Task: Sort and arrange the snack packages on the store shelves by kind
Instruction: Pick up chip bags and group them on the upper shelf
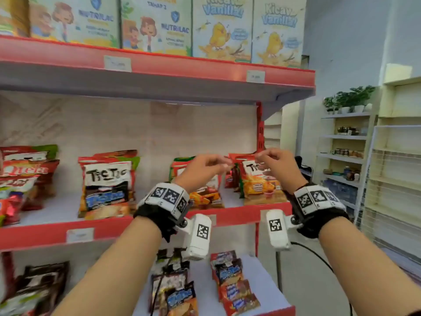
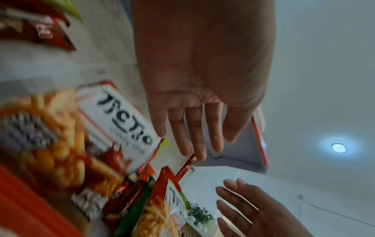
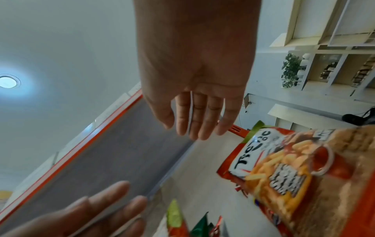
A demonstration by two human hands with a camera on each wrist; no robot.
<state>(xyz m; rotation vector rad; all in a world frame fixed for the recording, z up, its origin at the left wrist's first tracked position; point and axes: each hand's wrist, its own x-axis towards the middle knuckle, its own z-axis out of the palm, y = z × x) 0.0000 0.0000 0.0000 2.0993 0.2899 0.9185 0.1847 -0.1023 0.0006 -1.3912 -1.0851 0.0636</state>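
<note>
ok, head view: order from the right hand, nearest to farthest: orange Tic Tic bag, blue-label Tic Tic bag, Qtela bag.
1. orange Tic Tic bag, just under the right hand, right end of the middle shelf.
2. blue-label Tic Tic bag, left of centre.
3. Qtela bag, far left.

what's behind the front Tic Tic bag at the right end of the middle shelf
Behind the orange Tic Tic bag stands another red packet with a green corner; the front bag covers the rest of it.
</note>
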